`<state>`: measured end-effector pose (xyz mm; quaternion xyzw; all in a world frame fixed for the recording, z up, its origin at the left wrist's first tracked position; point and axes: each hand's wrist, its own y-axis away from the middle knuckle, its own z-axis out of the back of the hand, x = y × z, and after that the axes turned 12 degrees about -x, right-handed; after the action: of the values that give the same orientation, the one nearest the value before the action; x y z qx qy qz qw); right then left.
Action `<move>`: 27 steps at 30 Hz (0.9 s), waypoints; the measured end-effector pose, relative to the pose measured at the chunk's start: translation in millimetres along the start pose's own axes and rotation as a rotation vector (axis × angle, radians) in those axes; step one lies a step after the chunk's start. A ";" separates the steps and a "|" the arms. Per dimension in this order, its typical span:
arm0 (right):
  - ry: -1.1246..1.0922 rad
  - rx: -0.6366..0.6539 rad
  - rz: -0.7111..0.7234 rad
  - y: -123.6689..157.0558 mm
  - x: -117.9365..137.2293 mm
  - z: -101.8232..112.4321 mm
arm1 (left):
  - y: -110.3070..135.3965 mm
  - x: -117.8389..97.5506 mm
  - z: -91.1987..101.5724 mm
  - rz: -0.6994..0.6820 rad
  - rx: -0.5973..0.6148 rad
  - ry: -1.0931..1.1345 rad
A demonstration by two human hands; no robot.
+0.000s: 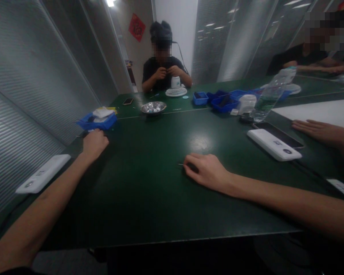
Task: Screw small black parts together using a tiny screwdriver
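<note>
My right hand (208, 171) rests on the green table, its thumb and fingers pinching a thin needle-like rod (180, 164) whose tip points left. Farther to the left, my left hand (95, 146) is at the near edge of a blue tray (104, 125). Its fingers are curled closed, and whatever they hold, if anything, is hidden behind the knuckles. Inside that tray lie a crumpled white bag (103, 112) and some dark items, with something yellow behind them.
A metal bowl (153, 108) with small parts stands mid-table. Opposite, a person (163, 68) works over a white fan grille (176, 92). At right are blue trays (200, 100), a plastic bottle (266, 101), a phone (278, 134), a white power bank (273, 144) and another person's hand (315, 129).
</note>
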<state>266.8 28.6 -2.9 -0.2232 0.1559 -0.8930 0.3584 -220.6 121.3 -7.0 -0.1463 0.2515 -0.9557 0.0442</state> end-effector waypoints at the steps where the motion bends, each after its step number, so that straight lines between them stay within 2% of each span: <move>1: 0.001 -0.001 0.000 0.2 -0.1 -0.4 | -0.1 3.0 -2.1 0.004 -0.013 0.022; 7: -0.003 -0.006 -0.003 0.5 -1.1 -1.6 | -5.7 25.2 -16.5 0.086 0.002 0.207; 10: -0.011 -0.009 -0.006 0.2 -1.9 -1.3 | -11.2 16.4 -11.3 0.057 0.015 0.309; 12: -0.025 -0.006 -0.008 -0.1 -2.0 -0.8 | -11.3 -7.5 1.5 0.011 0.037 0.489; 14: -0.032 -0.009 -0.010 -0.4 -1.6 -0.2 | -5.2 -45.8 21.0 -0.075 0.090 0.728; 18: -0.036 -0.042 -0.001 -0.1 0.6 0.8 | 27.9 -134.0 65.9 -0.383 0.178 1.154; 20: -0.035 -0.064 0.014 0.5 1.5 0.7 | 48.1 -165.1 84.1 -0.506 0.194 1.282; 23: -0.029 -0.076 0.040 1.3 1.9 -0.1 | 69.5 -185.3 101.3 -0.564 0.207 1.327; 27: -0.028 -0.053 0.067 1.5 1.4 -1.0 | 75.1 -186.0 108.2 -0.521 0.225 1.300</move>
<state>266.3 26.6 -4.1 -0.2396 0.1820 -0.8729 0.3842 -9.9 34.8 -2.0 0.4036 0.0834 -0.8492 -0.3300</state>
